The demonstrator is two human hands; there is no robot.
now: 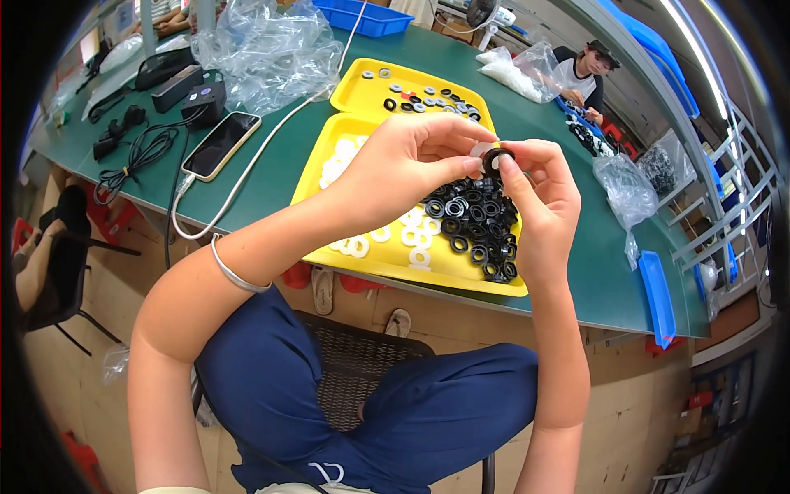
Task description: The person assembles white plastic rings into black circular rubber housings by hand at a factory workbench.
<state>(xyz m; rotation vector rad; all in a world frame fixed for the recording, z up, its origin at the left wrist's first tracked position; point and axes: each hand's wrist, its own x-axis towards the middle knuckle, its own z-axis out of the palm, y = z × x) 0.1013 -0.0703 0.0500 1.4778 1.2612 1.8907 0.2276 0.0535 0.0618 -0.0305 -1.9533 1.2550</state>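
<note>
Over the near yellow tray (pixel 395 265), my left hand (pixel 403 160) and my right hand (pixel 543 185) meet. The fingers of both are closed in a pinch on a small black ring (pixel 496 156). Something pale shows at the ring beside my left fingertips; its shape is partly hidden. Below my hands lies a heap of black rings (pixel 473 218) on the tray's right side. White rings (pixel 418 239) are spread over its left side and front, partly covered by my left forearm. A second yellow tray (pixel 350 92) behind it carries scattered black and grey rings (pixel 420 103).
On the green table (pixel 288 156), a phone (pixel 222 146) with a white cable, black adapters (pixel 202 100) and clear plastic bags (pixel 263 58) lie to the left. A blue tray (pixel 657 296) sits at the right edge. Across the table, another person (pixel 584 78) handles small parts.
</note>
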